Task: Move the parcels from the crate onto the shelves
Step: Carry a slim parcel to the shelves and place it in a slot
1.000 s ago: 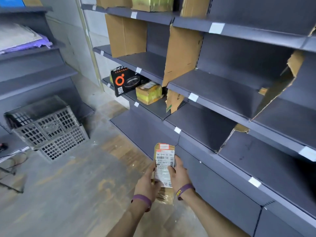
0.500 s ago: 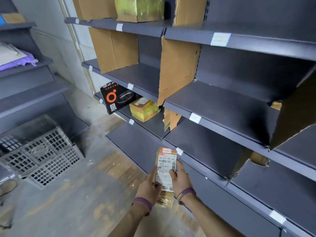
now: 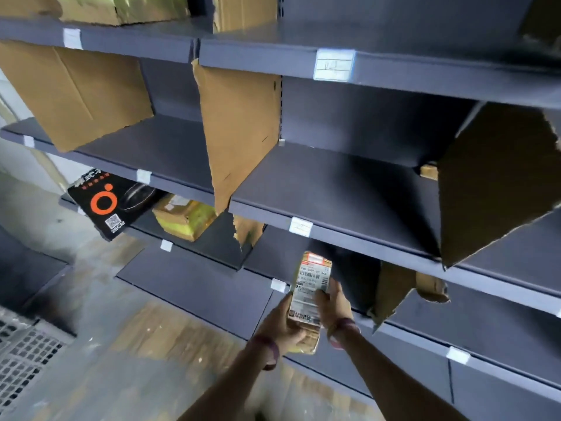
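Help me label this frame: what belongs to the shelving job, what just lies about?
Job: brown labelled parcel, gripped by left hand and right hand; dark grey metal shelves; grey plastic crate.
Lying about: black box with orange ring; yellow-taped cardboard box; brown cardboard dividers.

The small print on the parcel [image 3: 310, 282] is too blurry for me to read. My left hand [image 3: 280, 325] and right hand [image 3: 333, 303] hold it and cover its lower sides. The grey crate [image 3: 21, 350] is cut off at the lower left edge. The boxes [image 3: 121, 9] at the top are cut off too. I cannot read the shelf tag [image 3: 334, 65].
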